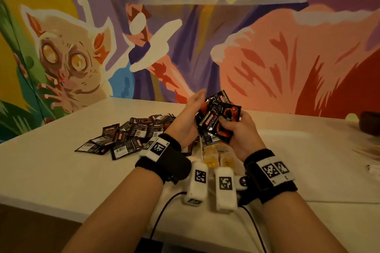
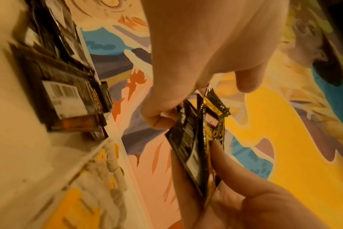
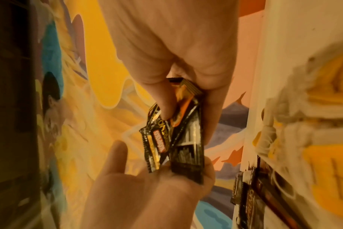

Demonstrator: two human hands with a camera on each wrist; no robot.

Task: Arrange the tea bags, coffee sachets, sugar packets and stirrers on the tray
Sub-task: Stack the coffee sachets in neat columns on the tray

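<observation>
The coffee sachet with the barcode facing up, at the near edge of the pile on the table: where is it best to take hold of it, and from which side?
Probably the near short edge of that coffee sachet, approached from the person's side. It lies flat, so a pinch needs a free edge; the far end runs under the pile.

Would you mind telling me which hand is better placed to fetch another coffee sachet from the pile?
Left. The left hand is open, nearer the pile; the right hand grips the held sachets.
</observation>
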